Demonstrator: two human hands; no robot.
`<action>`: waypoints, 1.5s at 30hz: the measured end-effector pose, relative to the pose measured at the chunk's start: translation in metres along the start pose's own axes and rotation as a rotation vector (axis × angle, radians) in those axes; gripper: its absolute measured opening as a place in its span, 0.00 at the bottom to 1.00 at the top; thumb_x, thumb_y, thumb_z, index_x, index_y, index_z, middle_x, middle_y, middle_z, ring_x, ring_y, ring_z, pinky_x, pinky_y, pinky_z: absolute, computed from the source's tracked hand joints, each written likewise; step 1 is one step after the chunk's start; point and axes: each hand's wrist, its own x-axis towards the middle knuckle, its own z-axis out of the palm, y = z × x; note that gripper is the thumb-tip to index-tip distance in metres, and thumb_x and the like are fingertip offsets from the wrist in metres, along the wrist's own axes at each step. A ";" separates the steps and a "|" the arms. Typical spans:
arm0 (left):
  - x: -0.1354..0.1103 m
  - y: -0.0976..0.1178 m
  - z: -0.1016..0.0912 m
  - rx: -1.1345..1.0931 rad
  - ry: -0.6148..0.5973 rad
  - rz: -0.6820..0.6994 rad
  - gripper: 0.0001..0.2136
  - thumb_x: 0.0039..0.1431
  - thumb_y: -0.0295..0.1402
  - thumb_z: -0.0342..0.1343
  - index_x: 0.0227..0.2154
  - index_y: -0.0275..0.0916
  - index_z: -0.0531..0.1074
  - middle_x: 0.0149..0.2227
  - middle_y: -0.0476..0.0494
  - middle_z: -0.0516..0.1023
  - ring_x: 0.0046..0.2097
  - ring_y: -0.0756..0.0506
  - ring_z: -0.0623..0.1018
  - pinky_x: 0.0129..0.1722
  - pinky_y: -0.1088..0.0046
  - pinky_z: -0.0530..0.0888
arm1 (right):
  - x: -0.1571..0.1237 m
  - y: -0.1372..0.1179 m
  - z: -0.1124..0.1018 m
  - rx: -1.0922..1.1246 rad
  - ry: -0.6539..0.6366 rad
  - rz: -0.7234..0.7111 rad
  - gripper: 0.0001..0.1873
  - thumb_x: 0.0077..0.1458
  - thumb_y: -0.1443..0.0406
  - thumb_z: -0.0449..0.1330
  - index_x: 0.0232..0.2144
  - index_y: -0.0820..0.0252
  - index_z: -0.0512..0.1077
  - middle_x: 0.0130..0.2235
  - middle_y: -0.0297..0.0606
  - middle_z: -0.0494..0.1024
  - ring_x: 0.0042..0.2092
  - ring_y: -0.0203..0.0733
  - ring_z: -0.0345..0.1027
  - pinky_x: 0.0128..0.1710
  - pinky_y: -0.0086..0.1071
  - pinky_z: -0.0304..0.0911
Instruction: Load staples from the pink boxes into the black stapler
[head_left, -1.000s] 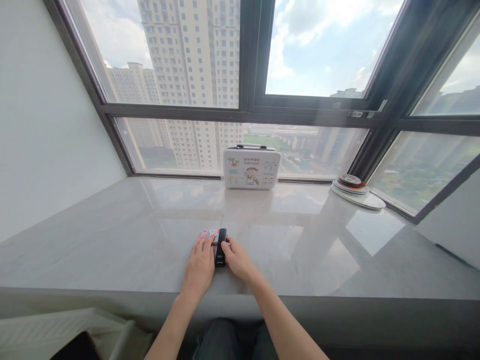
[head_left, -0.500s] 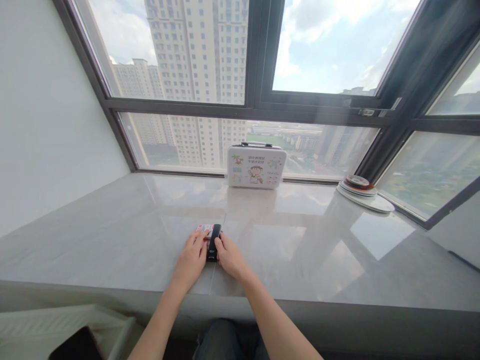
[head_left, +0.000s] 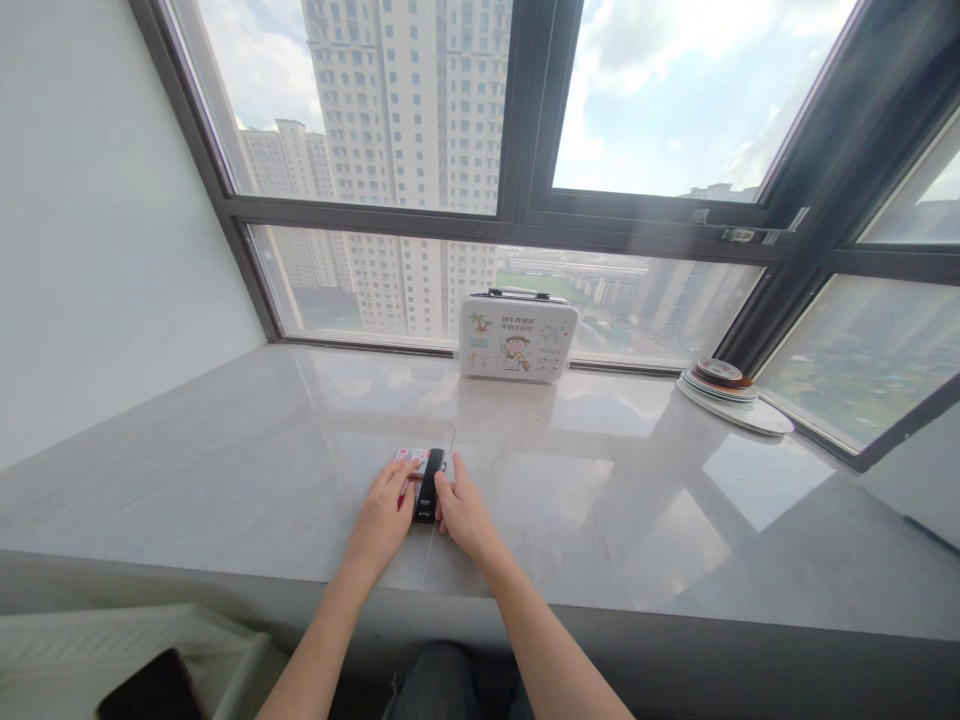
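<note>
A black stapler (head_left: 429, 488) lies lengthwise on the grey stone sill, its long axis pointing away from me. Against its left side is a small flat red-and-white packet (head_left: 411, 457), partly hidden by my fingers. My left hand (head_left: 383, 507) has its fingers closed over the packet, and the thumb reaches the stapler's left edge. On the other side, my right hand (head_left: 463, 508) is beside the stapler with the thumb at its right edge and the index finger stretched forward, apart from the thumb. Its lower fingers are mostly hidden.
A white case (head_left: 516, 338) with cartoon prints and a handle stands against the window. Stacked plates (head_left: 731, 390) sit in the right corner. Below the sill's front edge, at lower left, a dark phone-like object (head_left: 154, 688) rests on a pale slatted surface (head_left: 112, 630).
My right hand has loosened at the stapler, its index finger now stretching forward. My left hand stays over the packet. The view has tilted slightly.
</note>
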 end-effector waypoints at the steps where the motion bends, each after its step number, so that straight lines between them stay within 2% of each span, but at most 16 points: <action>1: 0.000 0.000 0.000 -0.012 0.007 -0.013 0.20 0.71 0.35 0.45 0.62 0.44 0.71 0.64 0.42 0.70 0.67 0.40 0.68 0.68 0.55 0.66 | -0.003 0.000 -0.003 0.011 0.028 0.017 0.44 0.71 0.44 0.47 0.75 0.59 0.36 0.27 0.30 0.70 0.22 0.39 0.63 0.18 0.28 0.58; 2: 0.000 0.000 -0.001 -0.019 0.013 -0.024 0.20 0.71 0.36 0.45 0.62 0.44 0.72 0.64 0.42 0.71 0.66 0.40 0.69 0.68 0.55 0.66 | -0.006 0.001 -0.008 0.022 0.066 0.029 0.45 0.71 0.44 0.45 0.76 0.59 0.31 0.27 0.30 0.70 0.21 0.39 0.62 0.16 0.28 0.57; 4: -0.001 0.001 -0.001 -0.022 0.018 -0.040 0.20 0.71 0.36 0.46 0.61 0.44 0.72 0.64 0.42 0.71 0.66 0.40 0.70 0.68 0.55 0.66 | -0.016 0.003 -0.024 0.042 0.165 0.027 0.45 0.71 0.44 0.45 0.76 0.58 0.31 0.30 0.31 0.71 0.22 0.38 0.63 0.16 0.27 0.58; 7: -0.001 0.003 -0.001 -0.022 0.028 -0.048 0.20 0.71 0.37 0.46 0.61 0.43 0.72 0.64 0.41 0.71 0.66 0.40 0.70 0.68 0.55 0.66 | -0.037 0.010 -0.068 0.002 0.321 -0.052 0.43 0.69 0.46 0.52 0.75 0.56 0.44 0.34 0.35 0.74 0.29 0.41 0.69 0.22 0.30 0.68; 10: -0.001 0.002 -0.003 -0.026 0.043 -0.055 0.20 0.71 0.37 0.46 0.61 0.41 0.72 0.63 0.39 0.72 0.65 0.39 0.70 0.69 0.53 0.65 | -0.062 0.019 -0.130 -0.145 0.403 -0.125 0.37 0.66 0.48 0.54 0.70 0.60 0.59 0.42 0.41 0.77 0.42 0.46 0.74 0.42 0.38 0.75; 13: -0.005 0.011 -0.014 -0.011 0.083 -0.046 0.20 0.72 0.36 0.45 0.61 0.41 0.71 0.63 0.39 0.72 0.67 0.38 0.69 0.69 0.49 0.62 | -0.087 0.028 -0.187 -0.427 0.406 -0.167 0.32 0.67 0.50 0.51 0.68 0.57 0.63 0.55 0.44 0.77 0.57 0.49 0.71 0.60 0.44 0.65; 15: -0.013 0.029 -0.022 0.003 0.179 -0.033 0.19 0.73 0.35 0.44 0.60 0.42 0.71 0.63 0.39 0.72 0.67 0.38 0.67 0.70 0.48 0.59 | -0.099 0.031 -0.208 -0.653 0.365 -0.175 0.32 0.68 0.51 0.49 0.69 0.56 0.62 0.63 0.43 0.71 0.67 0.49 0.60 0.68 0.45 0.56; 16: -0.019 0.042 -0.025 0.003 0.236 -0.023 0.19 0.73 0.35 0.43 0.60 0.42 0.71 0.63 0.39 0.72 0.67 0.38 0.67 0.70 0.48 0.59 | -0.103 0.032 -0.212 -0.777 0.329 -0.165 0.33 0.69 0.52 0.48 0.71 0.55 0.60 0.67 0.41 0.67 0.70 0.48 0.53 0.70 0.45 0.51; 18: -0.028 0.075 -0.024 -0.013 0.276 0.010 0.17 0.73 0.34 0.43 0.57 0.43 0.73 0.59 0.40 0.75 0.63 0.39 0.71 0.68 0.52 0.64 | -0.107 0.031 -0.208 -1.024 0.259 -0.116 0.34 0.69 0.52 0.47 0.73 0.53 0.55 0.72 0.36 0.58 0.74 0.49 0.41 0.73 0.47 0.40; 19: -0.032 0.093 -0.019 -0.031 0.197 0.059 0.18 0.73 0.34 0.43 0.57 0.44 0.72 0.58 0.41 0.76 0.61 0.39 0.73 0.66 0.54 0.67 | -0.107 0.029 -0.202 -1.126 0.241 -0.079 0.35 0.70 0.52 0.47 0.74 0.51 0.53 0.73 0.34 0.54 0.75 0.49 0.37 0.73 0.49 0.36; 21: -0.034 0.125 -0.002 -0.020 -0.095 0.194 0.19 0.73 0.35 0.43 0.61 0.46 0.71 0.60 0.42 0.75 0.60 0.40 0.74 0.64 0.58 0.70 | -0.104 0.024 -0.187 -1.266 0.258 0.004 0.34 0.71 0.51 0.45 0.75 0.49 0.51 0.75 0.30 0.48 0.75 0.51 0.32 0.73 0.51 0.30; 22: -0.031 0.136 0.009 0.008 -0.198 0.234 0.19 0.73 0.37 0.44 0.62 0.47 0.70 0.62 0.43 0.73 0.61 0.41 0.73 0.65 0.58 0.68 | -0.102 0.021 -0.180 -1.306 0.279 0.038 0.34 0.71 0.50 0.44 0.75 0.49 0.50 0.75 0.29 0.46 0.76 0.53 0.31 0.73 0.53 0.28; 24: -0.024 0.148 0.034 0.089 -0.321 0.260 0.21 0.73 0.39 0.46 0.65 0.47 0.67 0.67 0.43 0.68 0.67 0.40 0.67 0.69 0.57 0.63 | -0.098 0.016 -0.171 -1.349 0.307 0.085 0.35 0.71 0.49 0.43 0.75 0.49 0.49 0.75 0.29 0.44 0.75 0.54 0.30 0.72 0.54 0.28; 27: -0.012 0.142 0.062 0.230 -0.378 0.203 0.26 0.72 0.42 0.46 0.70 0.46 0.60 0.73 0.43 0.57 0.74 0.38 0.55 0.72 0.51 0.55 | -0.096 0.011 -0.168 -1.365 0.304 0.107 0.35 0.72 0.49 0.42 0.75 0.49 0.48 0.76 0.30 0.44 0.75 0.55 0.30 0.72 0.54 0.28; 30: -0.008 0.130 0.074 0.293 -0.366 0.172 0.27 0.73 0.45 0.45 0.71 0.47 0.57 0.75 0.46 0.52 0.75 0.38 0.50 0.73 0.49 0.51 | -0.096 0.011 -0.170 -1.364 0.308 0.100 0.35 0.72 0.49 0.43 0.75 0.49 0.48 0.76 0.31 0.43 0.75 0.56 0.29 0.72 0.54 0.27; 45: -0.011 0.128 0.075 0.291 -0.339 0.179 0.27 0.73 0.47 0.42 0.71 0.49 0.56 0.74 0.48 0.53 0.75 0.40 0.52 0.73 0.50 0.51 | -0.095 0.014 -0.170 -1.356 0.320 0.075 0.35 0.72 0.49 0.42 0.75 0.49 0.49 0.75 0.30 0.44 0.75 0.55 0.30 0.71 0.54 0.27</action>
